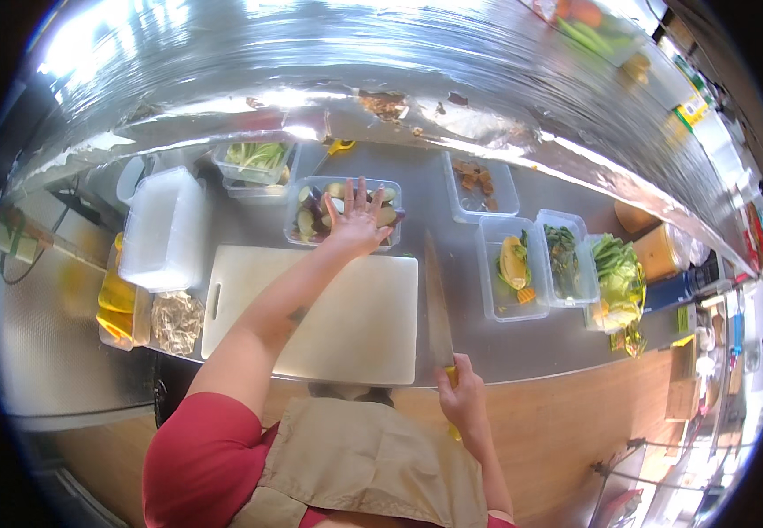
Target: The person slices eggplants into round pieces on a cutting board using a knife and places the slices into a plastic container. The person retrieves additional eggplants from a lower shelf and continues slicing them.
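Observation:
My left hand (359, 227) reaches over the white cutting board, palm down and fingers spread, on top of cut eggplant pieces (311, 214) in a clear plastic container (293, 236). It covers part of the pieces. In my right hand (463, 394) is the yellow handle of a large kitchen knife (438, 308). The long blade points away from me, just right of the board, over the steel counter. Nothing lies on the white cutting board (346, 317), which my left forearm crosses.
Stacked clear containers (163, 229), a bottle of yellow oil (117, 304) and a crumpled bundle (177, 322) stand left. Tubs with brown pieces (474, 180), a cut squash (513, 262) and greens (563, 251) sit right, beside leafy vegetables (615, 273). A foil-covered shelf (311, 84) overhangs the back.

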A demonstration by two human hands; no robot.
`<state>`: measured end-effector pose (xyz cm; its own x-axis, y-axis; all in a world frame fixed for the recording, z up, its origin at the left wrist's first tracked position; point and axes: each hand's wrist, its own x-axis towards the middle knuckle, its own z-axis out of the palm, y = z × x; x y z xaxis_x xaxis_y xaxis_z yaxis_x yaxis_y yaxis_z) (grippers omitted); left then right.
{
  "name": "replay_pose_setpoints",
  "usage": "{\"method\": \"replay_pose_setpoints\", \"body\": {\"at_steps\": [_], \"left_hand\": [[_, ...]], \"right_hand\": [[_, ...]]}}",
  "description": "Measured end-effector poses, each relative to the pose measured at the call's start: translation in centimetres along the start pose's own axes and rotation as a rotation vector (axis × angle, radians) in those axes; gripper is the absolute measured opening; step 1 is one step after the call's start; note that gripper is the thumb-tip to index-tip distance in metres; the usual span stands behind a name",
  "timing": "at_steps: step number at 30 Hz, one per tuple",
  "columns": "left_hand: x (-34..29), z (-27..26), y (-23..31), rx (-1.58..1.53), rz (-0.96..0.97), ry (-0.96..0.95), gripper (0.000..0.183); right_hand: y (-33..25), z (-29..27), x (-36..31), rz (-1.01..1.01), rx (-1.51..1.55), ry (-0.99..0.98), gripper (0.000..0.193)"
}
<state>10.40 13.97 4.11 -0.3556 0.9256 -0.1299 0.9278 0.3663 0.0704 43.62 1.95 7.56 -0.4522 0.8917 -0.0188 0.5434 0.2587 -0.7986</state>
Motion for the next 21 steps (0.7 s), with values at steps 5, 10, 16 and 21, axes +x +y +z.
{"method": "replay_pose_setpoints", "body": {"at_steps": [5,10,16,21], "left_hand": [[-0.8,-1.1,-2.5,0.044,0.306,-0.072,0.064],[-0.8,-0.4,-4.4,-0.004,0.3,-0.004,0.063],[0.6,0.7,-5.0,0.074,0.32,0.044,0.07],[-3.8,0.1,-5.3,-0.246,0.446,0.532,0.075]], "right_hand": [[-0.8,0.5,-3.5,0.134,-0.027,0.031,0.023],[-2.3,2.3,-8.6,0.173,-0.045,0.196,0.023],[-3.1,4.4,-14.4,0.329,-0.061,0.32,0.022],[-3.3,2.4,-17.2,0.321,-0.036,0.488,0.02]]}}
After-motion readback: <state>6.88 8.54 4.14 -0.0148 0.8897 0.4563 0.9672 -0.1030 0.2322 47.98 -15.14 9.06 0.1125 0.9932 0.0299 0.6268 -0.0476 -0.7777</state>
